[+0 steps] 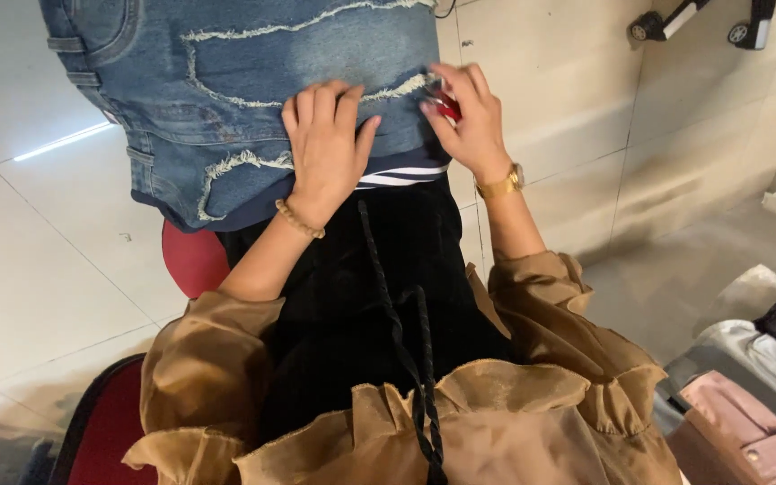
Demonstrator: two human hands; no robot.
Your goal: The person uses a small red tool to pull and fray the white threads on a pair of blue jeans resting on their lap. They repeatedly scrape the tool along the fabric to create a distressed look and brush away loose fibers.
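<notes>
A blue denim garment (253,81) with frayed pale seams lies across my lap. My left hand (327,144) presses flat on its lower part, fingers together, a bead bracelet at the wrist. My right hand (464,121), wearing a gold watch, pinches a small red tool (446,106) at the denim's right edge. A striped navy and white hem (401,176) shows under the denim. My black skirt and brown ruffled sleeves fill the lower view.
A red stool (192,259) sits under me, with another red seat (105,431) at lower left. Folded clothes in pink, grey and black (756,395) lie at lower right. Pale floor tiles surround me; a wheeled black and white object (702,20) is at top right.
</notes>
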